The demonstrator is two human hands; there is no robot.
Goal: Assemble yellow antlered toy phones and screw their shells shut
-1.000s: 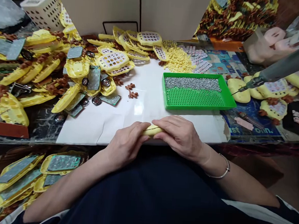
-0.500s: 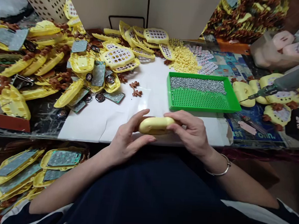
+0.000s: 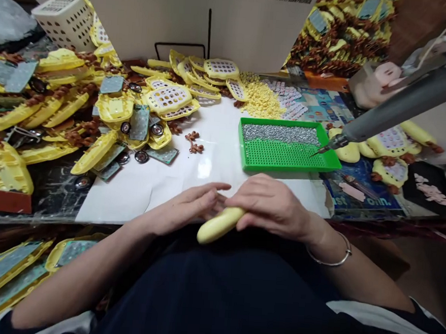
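In the head view, the right hand (image 3: 275,209) has its fingers closed on one end of a rounded yellow toy casing (image 3: 219,226), which slants out from them toward the wearer's body; gripping only that end perhaps leaves the rest free to turn. The left hand (image 3: 185,205) has its fingers extended and loosely spread behind the casing, maybe to steady it, though whether they touch it cannot be told. Straight ahead of the fingers, a white sheet (image 3: 220,131) covers the desk (image 3: 70,192), presumably as a clean surface. Beyond the right fingers sits a green tray (image 3: 284,162), its screws (image 3: 281,134) gathered along the far side, and an electric screwdriver (image 3: 392,115) angles in with its bit over the tray, likely so both stay within reach. Left of the left fingers lie circuit boards (image 3: 139,122) and round speakers (image 3: 142,156) among yellow shells (image 3: 96,153), while a brown branched piece (image 3: 194,142) lies apart ahead, probably kept handy.
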